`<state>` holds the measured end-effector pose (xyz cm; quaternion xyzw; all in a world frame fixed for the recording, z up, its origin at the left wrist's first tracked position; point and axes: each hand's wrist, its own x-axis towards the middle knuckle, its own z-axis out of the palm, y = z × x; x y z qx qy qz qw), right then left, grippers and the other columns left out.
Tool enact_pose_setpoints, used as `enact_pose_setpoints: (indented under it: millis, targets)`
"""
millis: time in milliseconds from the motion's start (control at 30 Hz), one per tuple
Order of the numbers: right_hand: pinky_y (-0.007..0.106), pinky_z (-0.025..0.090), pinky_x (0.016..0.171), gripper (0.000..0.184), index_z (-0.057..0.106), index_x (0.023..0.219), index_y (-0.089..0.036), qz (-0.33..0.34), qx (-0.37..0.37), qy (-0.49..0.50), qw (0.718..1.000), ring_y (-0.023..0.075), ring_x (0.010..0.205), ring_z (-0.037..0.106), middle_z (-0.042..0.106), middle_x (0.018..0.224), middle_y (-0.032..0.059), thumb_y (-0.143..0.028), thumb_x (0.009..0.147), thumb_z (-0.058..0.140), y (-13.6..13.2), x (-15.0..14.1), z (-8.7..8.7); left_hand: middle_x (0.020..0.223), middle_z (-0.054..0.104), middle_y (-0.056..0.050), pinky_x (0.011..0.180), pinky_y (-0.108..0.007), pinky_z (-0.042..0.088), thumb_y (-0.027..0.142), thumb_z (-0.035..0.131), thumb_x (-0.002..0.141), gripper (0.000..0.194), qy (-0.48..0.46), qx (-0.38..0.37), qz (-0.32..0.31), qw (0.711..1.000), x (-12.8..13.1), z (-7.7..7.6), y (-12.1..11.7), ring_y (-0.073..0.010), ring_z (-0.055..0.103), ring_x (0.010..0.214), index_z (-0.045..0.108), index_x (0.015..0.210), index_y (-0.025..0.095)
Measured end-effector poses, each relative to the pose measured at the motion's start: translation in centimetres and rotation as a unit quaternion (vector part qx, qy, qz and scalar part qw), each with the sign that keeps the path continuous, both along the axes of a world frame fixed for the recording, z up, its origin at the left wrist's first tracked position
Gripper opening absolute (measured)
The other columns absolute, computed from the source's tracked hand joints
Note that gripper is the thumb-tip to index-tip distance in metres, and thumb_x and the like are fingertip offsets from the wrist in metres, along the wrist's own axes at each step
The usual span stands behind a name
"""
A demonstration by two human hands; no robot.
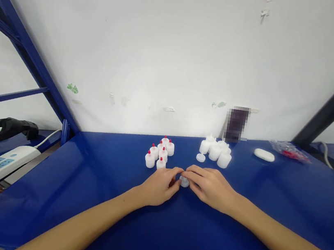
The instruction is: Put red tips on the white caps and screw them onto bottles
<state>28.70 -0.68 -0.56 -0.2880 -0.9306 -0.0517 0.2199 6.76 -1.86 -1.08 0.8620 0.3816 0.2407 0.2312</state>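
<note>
My left hand (160, 185) and my right hand (211, 187) meet in the middle of the blue table. Between their fingertips is a small whitish translucent nozzle lid (184, 182), low at the tabletop. Left thumb and index finger close around its left side; the right fingers bend over its top and right side, hiding part of it. Beyond the left hand stand several small white bottles (153, 152) with red tips. Past the right hand is a group of white bottles (215, 152) without red tips. A loose disc-shaped lid with a nozzle (200, 158) lies in front of them.
A white oval case (264, 155) and a clear bag of red pieces (292, 152) lie at the back right. A blurred dark object (236, 124) leans on the wall. Blue frame bars (31, 52) and a power strip (2, 164) are on the left.
</note>
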Motion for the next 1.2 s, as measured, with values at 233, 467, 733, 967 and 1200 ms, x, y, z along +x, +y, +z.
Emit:
enact_pose_setpoints:
  millis: [233, 467, 733, 967, 1200]
  targets:
    - [0.023, 0.044, 0.062, 0.024, 0.066, 0.105, -0.02, 0.054, -0.033, 0.014, 0.998, 0.0125, 0.074, 0.066, 0.072, 0.092, 0.0029, -0.021, 0.1, 0.043, -0.7, -0.1, 0.4, 0.072, 0.059, 0.0, 0.057, -0.026, 0.034, 0.032, 0.057, 0.091, 0.015, 0.055, 0.032, 0.007, 0.998, 0.6, 0.1, -0.6, -0.0142, 0.052, 0.062, 0.059, 0.087, 0.017]
    - [0.024, 0.043, 0.059, 0.019, 0.065, 0.108, -0.02, 0.061, -0.042, 0.072, 0.995, 0.012, 0.063, 0.065, 0.073, 0.08, -0.0001, -0.021, 0.099, 0.047, -1.1, -0.3, 0.4, 0.072, 0.059, 0.001, 0.055, -0.025, 0.03, 0.041, 0.061, 0.089, 0.022, 0.065, 0.04, 0.004, 0.997, 0.5, -0.6, -0.5, -0.0145, 0.052, 0.06, 0.056, 0.09, 0.019]
    - [0.024, 0.048, 0.061, 0.021, 0.065, 0.106, -0.02, 0.116, 0.003, 0.145, 0.983, 0.0122, 0.07, 0.065, 0.073, 0.09, 0.0043, -0.014, 0.094, 0.049, -1.1, -0.3, 0.7, 0.069, 0.052, 0.006, 0.051, -0.021, 0.032, 0.026, 0.057, 0.085, 0.021, -0.044, -0.045, -0.026, 0.998, 0.2, -0.1, -0.5, -0.0102, 0.046, 0.053, 0.047, 0.103, 0.021]
    - [0.025, 0.04, 0.056, 0.03, 0.064, 0.115, -0.02, 0.114, 0.014, 0.111, 0.987, 0.0107, 0.058, 0.057, 0.067, 0.076, 0.0002, -0.012, 0.092, 0.048, -1.4, -0.3, 0.8, 0.064, 0.045, 0.007, 0.047, -0.018, 0.031, 0.017, 0.059, 0.082, 0.019, -0.144, -0.03, -0.03, 0.989, 0.0, -0.5, -0.6, -0.0056, 0.037, 0.048, 0.056, 0.1, 0.018]
    - [0.025, 0.038, 0.053, 0.03, 0.063, 0.117, -0.02, 0.08, 0.038, 0.163, 0.983, 0.0097, 0.051, 0.052, 0.061, 0.063, -0.0038, -0.012, 0.093, 0.048, -1.0, 0.0, 0.6, 0.061, 0.046, 0.006, 0.046, -0.019, 0.03, 0.025, 0.061, 0.086, 0.019, -0.193, -0.054, 0.003, 0.98, 0.0, -0.2, -0.6, -0.006, 0.035, 0.048, 0.064, 0.102, 0.015]
